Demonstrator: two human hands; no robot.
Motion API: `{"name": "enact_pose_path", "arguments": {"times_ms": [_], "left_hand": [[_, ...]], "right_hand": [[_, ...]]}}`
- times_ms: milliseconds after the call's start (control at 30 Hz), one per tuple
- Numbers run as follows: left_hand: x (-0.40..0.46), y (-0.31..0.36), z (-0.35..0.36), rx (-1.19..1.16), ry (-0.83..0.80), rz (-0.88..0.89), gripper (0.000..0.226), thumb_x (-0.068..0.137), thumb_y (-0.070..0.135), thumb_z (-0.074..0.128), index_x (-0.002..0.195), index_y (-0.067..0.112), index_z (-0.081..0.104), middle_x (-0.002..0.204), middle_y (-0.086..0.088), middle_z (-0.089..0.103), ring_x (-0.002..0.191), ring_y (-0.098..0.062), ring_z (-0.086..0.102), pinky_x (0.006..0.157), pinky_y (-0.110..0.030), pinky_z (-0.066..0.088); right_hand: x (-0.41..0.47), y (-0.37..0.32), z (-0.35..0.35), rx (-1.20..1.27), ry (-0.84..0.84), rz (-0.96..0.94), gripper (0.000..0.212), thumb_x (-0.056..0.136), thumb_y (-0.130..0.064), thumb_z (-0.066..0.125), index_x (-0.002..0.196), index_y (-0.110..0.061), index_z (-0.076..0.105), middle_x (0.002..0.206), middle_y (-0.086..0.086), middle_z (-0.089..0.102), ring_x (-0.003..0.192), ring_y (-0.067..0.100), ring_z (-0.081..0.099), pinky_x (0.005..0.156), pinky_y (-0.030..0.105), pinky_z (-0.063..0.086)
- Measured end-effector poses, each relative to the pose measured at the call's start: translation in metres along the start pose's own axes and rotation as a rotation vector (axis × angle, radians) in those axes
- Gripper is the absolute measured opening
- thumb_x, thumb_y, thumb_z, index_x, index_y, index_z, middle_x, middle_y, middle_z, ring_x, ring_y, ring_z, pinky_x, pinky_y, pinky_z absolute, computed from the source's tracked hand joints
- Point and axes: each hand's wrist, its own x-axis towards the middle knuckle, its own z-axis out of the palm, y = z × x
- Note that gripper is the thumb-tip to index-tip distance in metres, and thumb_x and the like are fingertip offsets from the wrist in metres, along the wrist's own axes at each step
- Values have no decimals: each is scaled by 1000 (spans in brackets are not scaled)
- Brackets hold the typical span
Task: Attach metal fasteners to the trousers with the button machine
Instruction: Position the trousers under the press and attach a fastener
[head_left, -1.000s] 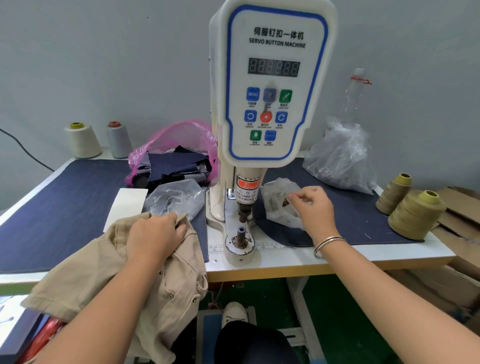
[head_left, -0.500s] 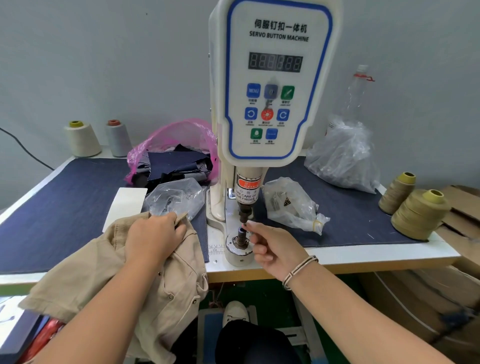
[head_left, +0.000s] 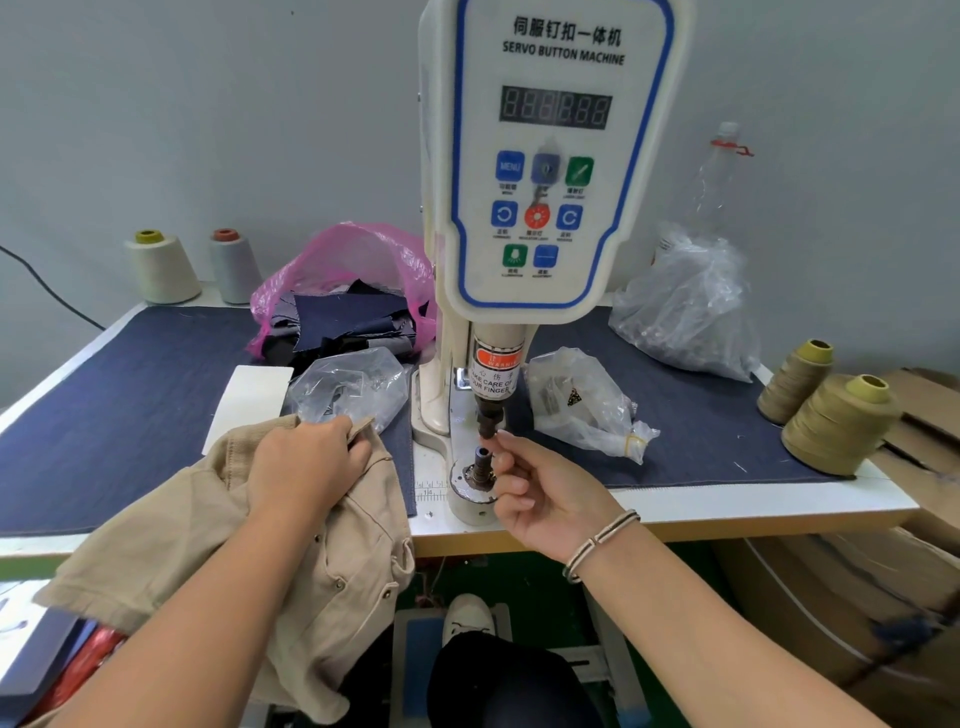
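The white servo button machine (head_left: 550, 156) stands mid-table, its dark upper punch (head_left: 487, 423) above the lower die post (head_left: 480, 462). My right hand (head_left: 540, 488) is at the gap between them, fingertips pinched together at the punch tip; whatever small fastener it holds is hidden. My left hand (head_left: 306, 462) grips the waistband of the beige trousers (head_left: 218, 519), which lie bunched over the table's front edge left of the machine. A small clear bag of metal fasteners (head_left: 582, 400) lies just right of the machine.
A blue denim mat (head_left: 130, 405) covers the table. Behind are a pink bag of dark fabric scraps (head_left: 343, 301), two pale thread cones (head_left: 161, 267), a clear bag (head_left: 353, 389), a large crumpled plastic bag (head_left: 685, 306) and olive thread cones (head_left: 836, 421). Cardboard boxes (head_left: 857, 597) stand right.
My right hand left the fastener bag, came to the machine's lower die, and now has risen slightly to the upper punch tip. My left hand stays on the trousers.
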Motion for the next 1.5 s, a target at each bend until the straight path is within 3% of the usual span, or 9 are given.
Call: {"name": "enact_pose_path", "arguments": {"times_ms": [300, 533, 633, 767, 867, 1000, 1167, 1367, 1500], "left_hand": [[-1, 1, -3, 15, -5, -1, 32, 89, 45, 43, 75, 19, 57, 67, -5, 66, 61, -29, 60, 49, -29, 26], [-5, -5, -8, -146, 52, 110, 29, 84, 37, 58, 65, 15, 55, 58, -9, 62, 56, -33, 60, 49, -28, 25], [-9, -9, -10, -190, 72, 193, 32, 74, 44, 48, 60, 15, 54, 49, -6, 59, 50, -31, 59, 46, -26, 28], [-12, -8, -13, -200, 67, 220, 28, 71, 42, 53, 62, 16, 60, 48, -7, 60, 46, -32, 60, 44, -28, 37], [-12, -6, -13, -201, 86, 239, 33, 73, 44, 49, 67, 19, 69, 47, -10, 60, 43, -32, 59, 43, -29, 38], [-11, -4, -17, -197, 125, 200, 39, 70, 42, 44, 48, 13, 58, 36, -8, 50, 29, -30, 49, 41, -23, 23], [-10, -3, -13, -176, 139, 203, 43, 70, 43, 41, 42, 13, 54, 36, -8, 50, 29, -28, 49, 39, -23, 38], [-8, -2, -11, -100, 61, 159, 44, 68, 39, 35, 39, 11, 54, 37, -7, 52, 33, -26, 51, 41, -27, 41], [-7, -1, -10, -82, -60, 141, 47, 77, 39, 33, 57, 10, 65, 58, -11, 66, 58, -31, 64, 67, -33, 49]], "right_hand": [[-6, 2, 11, 66, -1, -5, 14, 85, -16, 61, 86, -2, 63, 48, 1, 50, 30, 7, 41, 28, 14, 31], [-21, 8, 6, 214, -102, 16, 37, 85, -33, 53, 97, 1, 65, 61, 5, 53, 39, 12, 45, 32, 17, 35], [-25, 28, 11, 199, -97, 29, 46, 92, -36, 46, 107, 3, 64, 65, 4, 54, 40, 11, 43, 32, 18, 33], [-8, 50, 45, -173, -127, -13, 31, 94, -24, 49, 95, -4, 72, 64, 2, 52, 46, 9, 42, 40, 16, 32], [27, 45, 84, -603, -98, -265, 20, 93, -17, 53, 98, -7, 69, 69, 0, 56, 56, 10, 48, 51, 18, 39], [88, 34, 121, -1314, 41, -666, 27, 93, -19, 47, 103, -11, 71, 104, 4, 69, 97, 20, 59, 84, 28, 44], [152, 29, 129, -2137, 254, -643, 25, 92, -19, 45, 103, -15, 67, 108, 6, 66, 108, 28, 55, 89, 37, 36], [171, 37, 131, -2389, 366, -800, 21, 89, -13, 47, 98, -21, 65, 102, -1, 68, 101, 20, 59, 91, 37, 29], [170, 35, 130, -2519, 378, -845, 18, 88, -11, 46, 83, -25, 56, 90, -6, 68, 87, 16, 60, 91, 37, 26]]}}
